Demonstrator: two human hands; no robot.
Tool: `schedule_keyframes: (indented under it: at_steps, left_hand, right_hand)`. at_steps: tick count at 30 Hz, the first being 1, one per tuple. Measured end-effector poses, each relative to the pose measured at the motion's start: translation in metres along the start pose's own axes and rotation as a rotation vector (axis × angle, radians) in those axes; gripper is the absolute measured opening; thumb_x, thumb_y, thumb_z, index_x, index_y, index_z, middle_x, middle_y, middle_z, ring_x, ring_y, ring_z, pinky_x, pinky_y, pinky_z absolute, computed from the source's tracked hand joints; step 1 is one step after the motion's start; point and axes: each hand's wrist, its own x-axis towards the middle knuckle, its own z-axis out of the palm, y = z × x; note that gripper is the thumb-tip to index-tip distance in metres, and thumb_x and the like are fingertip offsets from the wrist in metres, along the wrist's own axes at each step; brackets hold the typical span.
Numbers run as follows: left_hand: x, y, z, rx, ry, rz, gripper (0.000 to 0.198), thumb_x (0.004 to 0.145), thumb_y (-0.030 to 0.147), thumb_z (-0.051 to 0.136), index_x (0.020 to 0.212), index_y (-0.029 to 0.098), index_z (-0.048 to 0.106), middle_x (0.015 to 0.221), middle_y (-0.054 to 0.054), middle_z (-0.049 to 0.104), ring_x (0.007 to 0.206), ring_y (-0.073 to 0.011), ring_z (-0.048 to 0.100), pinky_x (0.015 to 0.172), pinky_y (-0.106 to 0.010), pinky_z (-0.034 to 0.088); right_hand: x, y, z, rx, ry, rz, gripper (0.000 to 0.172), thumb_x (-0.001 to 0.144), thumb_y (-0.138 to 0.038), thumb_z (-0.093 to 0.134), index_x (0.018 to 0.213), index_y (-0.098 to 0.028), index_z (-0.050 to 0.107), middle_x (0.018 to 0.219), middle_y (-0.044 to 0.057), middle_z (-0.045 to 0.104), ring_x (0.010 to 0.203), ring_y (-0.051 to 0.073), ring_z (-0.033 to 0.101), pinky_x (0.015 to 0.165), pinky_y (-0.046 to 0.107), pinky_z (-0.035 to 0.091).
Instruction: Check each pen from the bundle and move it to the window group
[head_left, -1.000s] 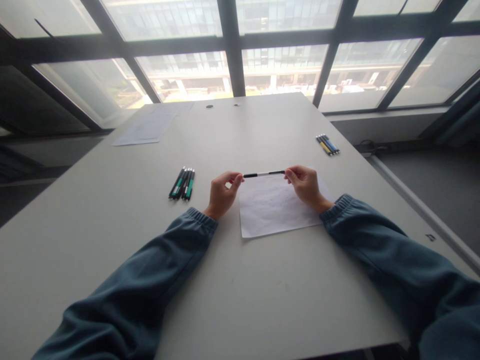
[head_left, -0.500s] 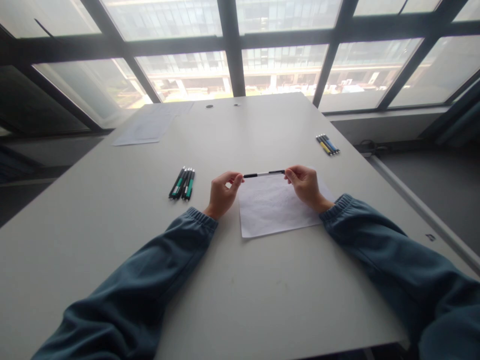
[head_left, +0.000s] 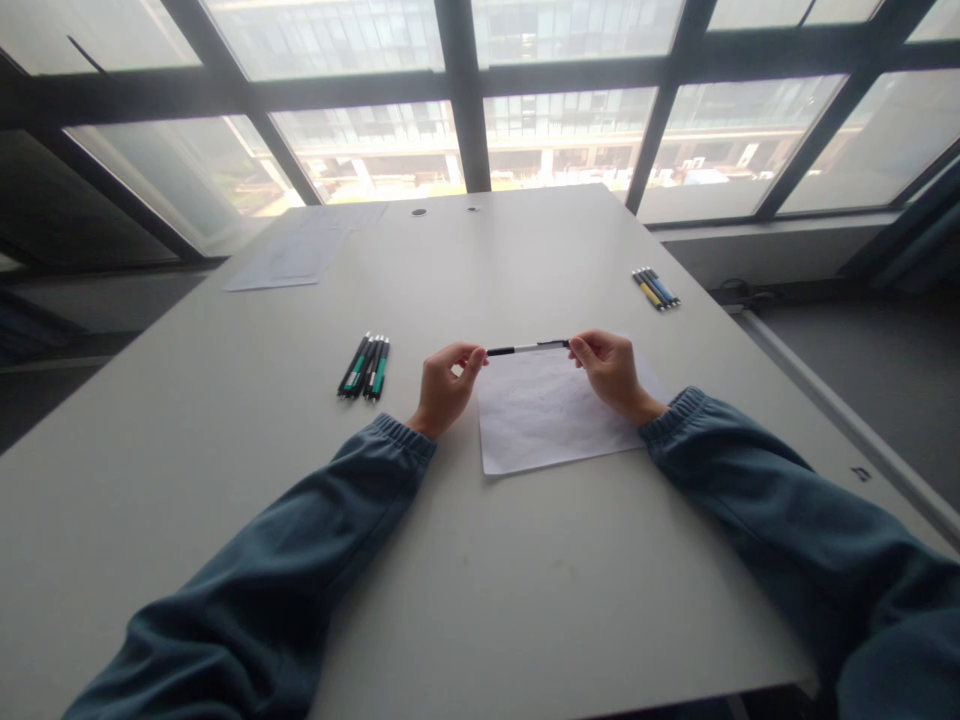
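Head view: I see both arms in blue-grey sleeves (head_left: 322, 530) reaching out over a pale tabletop (head_left: 525, 590).
Left hand (head_left: 444, 385): thumb and forefinger are pinched closed on the left end of a pen (head_left: 527, 348), and the other fingers are curled in.
Right hand (head_left: 611, 370): it is pinched closed the same way on the pen's other end.
Pen: one, black and white, held level between my two hands, above the far edge of a sheet of paper (head_left: 551, 425) and clear of the tabletop.
Sheet of paper: one, white, lying flat near the middle of the tabletop, partly under my right hand.
Green pens (head_left: 365, 367): one tight bunch, left of my left hand and apart from it. I count four or five; they lie too close together to be sure.
Yellow and blue pens (head_left: 655, 289): about four, side by side near the right edge, well apart from my hands.
Papers (head_left: 300, 250): a loose flat spread at the far left corner. I cannot count the leaves.
Round marks (head_left: 418, 212): two, small, near the far edge.
In the way: I see nothing between my hands and either bunch.
Windows (head_left: 375, 150): dark-framed panes stand beyond the far edge.
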Motion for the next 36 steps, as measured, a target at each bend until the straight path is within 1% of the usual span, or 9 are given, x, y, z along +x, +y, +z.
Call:
schedule_keyframes:
  at_steps: [8, 22, 30, 36]
  left_hand:
    - [0.0001, -0.0016, 0.0006, -0.008, -0.001, -0.005, 0.042, 0.097, 0.055, 0.058, 0.081, 0.019, 0.072, 0.078, -0.006, 0.076, 0.075, -0.0184, 0.07, 0.073, -0.031, 0.052]
    - [-0.0004, -0.0015, 0.0003, -0.004, 0.004, -0.009, 0.04, 0.098, 0.051, 0.059, 0.078, 0.019, 0.072, 0.076, -0.005, 0.075, 0.073, -0.0179, 0.069, 0.072, -0.03, 0.052]
    - [-0.0001, 0.0, -0.0002, 0.0, 0.003, -0.006, 0.042, 0.098, 0.051, 0.058, 0.077, 0.018, 0.072, 0.075, -0.005, 0.075, 0.072, -0.0167, 0.068, 0.072, -0.029, 0.05]
    - [-0.0001, -0.0001, -0.0004, 0.01, 0.0, -0.002, 0.042, 0.098, 0.051, 0.058, 0.076, 0.018, 0.072, 0.074, -0.005, 0.075, 0.071, -0.0165, 0.068, 0.071, -0.028, 0.05]
  right_hand:
    - [-0.0001, 0.0025, 0.0001, -0.001, -0.006, 0.001, 0.04, 0.091, -0.056, 0.066, 0.075, -0.019, 0.069, 0.065, 0.002, 0.068, 0.056, 0.013, 0.059, 0.054, 0.027, 0.049]
    - [-0.0007, 0.0017, 0.0004, 0.032, -0.012, -0.004, 0.037, 0.092, -0.05, 0.067, 0.075, -0.018, 0.07, 0.065, 0.001, 0.067, 0.056, 0.012, 0.059, 0.054, 0.026, 0.047]
    - [-0.0007, 0.003, 0.0007, 0.014, -0.018, 0.004, 0.043, 0.091, -0.058, 0.065, 0.073, -0.018, 0.069, 0.064, 0.002, 0.067, 0.055, 0.013, 0.058, 0.055, 0.027, 0.047]
    - [-0.0008, 0.0036, 0.0009, 0.026, -0.02, 0.004, 0.043, 0.092, -0.057, 0.065, 0.072, -0.018, 0.069, 0.064, 0.002, 0.067, 0.055, 0.013, 0.058, 0.055, 0.027, 0.046]
